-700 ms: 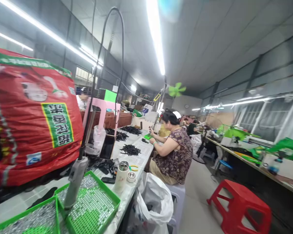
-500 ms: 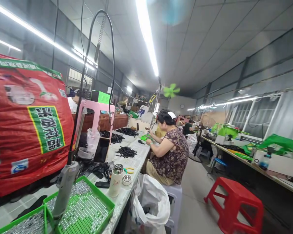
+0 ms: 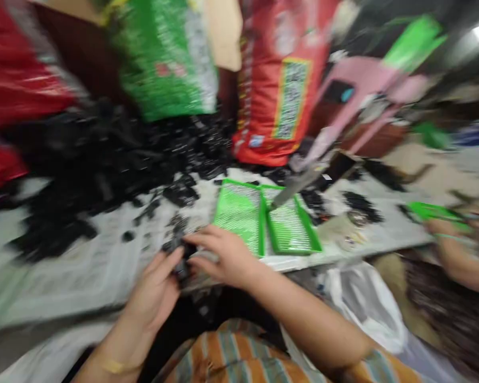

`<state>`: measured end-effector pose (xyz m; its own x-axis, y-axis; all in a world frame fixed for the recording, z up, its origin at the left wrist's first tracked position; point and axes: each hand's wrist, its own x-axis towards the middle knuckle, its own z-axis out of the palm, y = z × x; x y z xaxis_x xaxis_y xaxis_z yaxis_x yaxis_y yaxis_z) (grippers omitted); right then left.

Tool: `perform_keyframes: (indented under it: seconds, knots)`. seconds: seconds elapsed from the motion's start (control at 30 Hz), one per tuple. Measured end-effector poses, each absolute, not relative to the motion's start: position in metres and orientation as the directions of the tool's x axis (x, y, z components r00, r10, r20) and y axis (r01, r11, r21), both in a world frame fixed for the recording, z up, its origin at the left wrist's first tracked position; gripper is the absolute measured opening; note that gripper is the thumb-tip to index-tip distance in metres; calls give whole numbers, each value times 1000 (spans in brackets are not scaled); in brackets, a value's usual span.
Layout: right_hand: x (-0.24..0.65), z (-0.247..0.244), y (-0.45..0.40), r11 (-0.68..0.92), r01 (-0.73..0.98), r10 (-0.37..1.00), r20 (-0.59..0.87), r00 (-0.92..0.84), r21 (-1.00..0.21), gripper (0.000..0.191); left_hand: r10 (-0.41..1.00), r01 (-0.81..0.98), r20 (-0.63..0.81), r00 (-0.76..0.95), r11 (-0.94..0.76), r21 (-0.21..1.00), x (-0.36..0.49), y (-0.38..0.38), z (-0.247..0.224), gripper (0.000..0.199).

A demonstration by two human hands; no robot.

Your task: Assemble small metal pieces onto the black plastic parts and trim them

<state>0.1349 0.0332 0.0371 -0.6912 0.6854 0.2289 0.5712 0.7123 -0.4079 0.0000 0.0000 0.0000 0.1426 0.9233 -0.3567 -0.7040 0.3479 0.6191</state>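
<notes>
Both of my hands meet over the front edge of the table. My left hand (image 3: 155,290) is closed with thumb and fingers around a small black part (image 3: 180,268), blurred by motion. Coming from the right, my right hand (image 3: 223,255) has its fingers curled and pressed on the same black part. What exactly the part is, I cannot make out. Beyond my right hand lie a green tray (image 3: 216,215) and a second green tray (image 3: 315,247), with rows of small shiny metal pieces. A grey electric screwdriver (image 3: 293,189) hangs over the second tray.
Black parts (image 3: 88,170) lie heaped along the back left. Behind them stand a green bag (image 3: 163,64) and a red bag (image 3: 259,106). A pink stand (image 3: 359,80) is at the back right. Another person's arm (image 3: 463,266) works at right, beside a white sack (image 3: 367,303).
The view has swung down and left, from the room and the neighbouring seat to my own table. My hands, out of view before, now show with the black part between them.
</notes>
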Motion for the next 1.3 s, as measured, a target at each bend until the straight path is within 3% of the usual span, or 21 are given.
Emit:
perform_keyframes:
  seconds: [0.07, 0.17, 0.33, 0.57, 0.7, 0.8, 0.97, 1.1, 1.3]
  knots:
    - [129, 24, 43, 779, 440, 582, 254, -772, -447, 35, 903, -685, -426, 55, 344, 642, -22, -14, -7, 23]
    - [136, 18, 58, 848, 374, 489, 281, -826, -376, 31, 895, -678, -441, 65, 364, 639, -29, -16, -10, 18]
    - [143, 11, 60, 857, 391, 500, 357, -789, -337, 36, 885, -710, -461, 66, 366, 601, -23, -11, -9, 14]
    - [141, 1, 55, 837, 454, 542, 360, -759, -305, 32, 907, -640, -421, 21, 336, 691, -23, -15, -13, 22]
    - [137, -2, 47, 741, 509, 662, 352, -661, -437, 34, 942, -539, -334, -39, 261, 801, -19, -19, -14, 27]
    - [134, -4, 39, 655, 542, 741, 308, -596, -528, 36, 953, -529, -303, -32, 240, 814, -16, -22, -14, 28]
    - [129, -3, 28, 448, 634, 874, 158, -460, -631, 32, 915, -648, -402, 40, 330, 687, -15, -23, -18, 24]
    - [129, -3, 24, 432, 627, 873, 126, -471, -648, 29, 869, -721, -480, 118, 408, 560, -13, -20, -24, 18]
    - [127, -7, 19, 248, 683, 952, 41, -304, -687, 29, 874, -721, -484, 31, 355, 595, 0, -18, -25, 23]
